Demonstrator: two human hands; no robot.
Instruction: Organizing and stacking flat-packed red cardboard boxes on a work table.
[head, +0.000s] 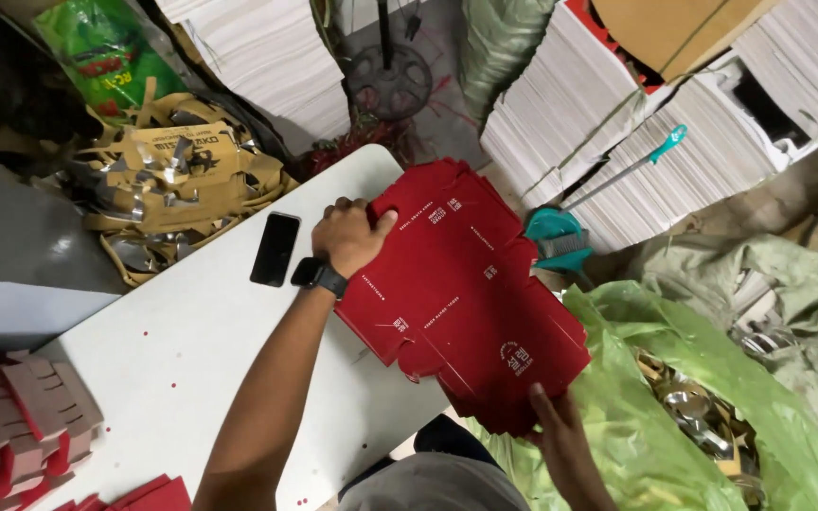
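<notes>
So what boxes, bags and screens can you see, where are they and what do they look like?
Flat red die-cut cardboard box blank: over the table's right edge, held by the left hand and right hand, small white print.
Black rectangular phone: flat on the white table, screen dark.
Green plastic printed bag: top left.
Light green plastic sack: lower right, holding shiny scraps.

The red die-cut sheets [461, 293] look like matt printed cardboard. The tabletop [172, 350] is smooth, pale and dull. The phone [275, 249] shows glossy black glass. The green sack [655, 378] is thin, shiny, crinkled plastic holding foil-faced, reflective card scraps [702, 416].
</notes>
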